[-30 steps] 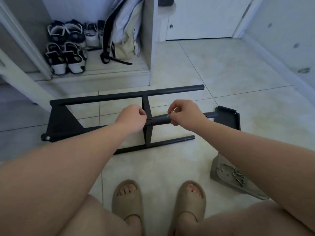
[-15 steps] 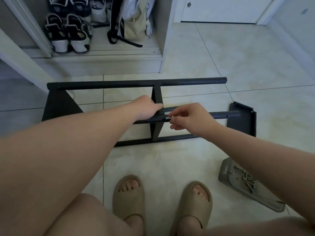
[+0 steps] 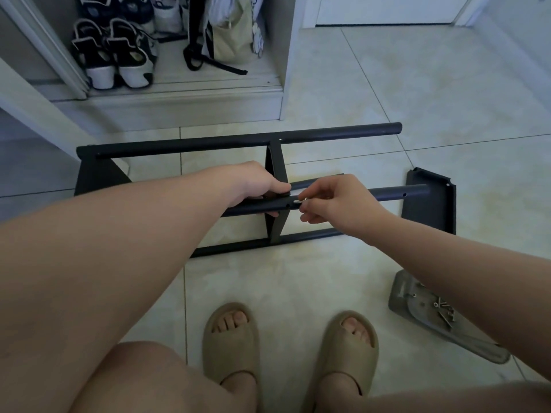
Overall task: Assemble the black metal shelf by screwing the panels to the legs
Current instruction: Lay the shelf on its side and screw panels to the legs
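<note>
While the left hand (image 3: 256, 186) grips the leg (image 3: 399, 193) at the panel (image 3: 275, 165), the right hand (image 3: 337, 204) pinches a screw (image 3: 298, 201) beside its hole.
Best to keep the holes aligned and start it square.

bare forearms, tan slide sandals (image 3: 231, 342)

A home entryway: pale floor tiles (image 3: 417, 93), sneakers (image 3: 116, 61) and a bag (image 3: 229, 40) in an open closet, a white door (image 3: 384, 8).

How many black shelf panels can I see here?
3: the left-end panel, the middle panel beside the left hand, and the loose panel on the tiles at right.
</note>
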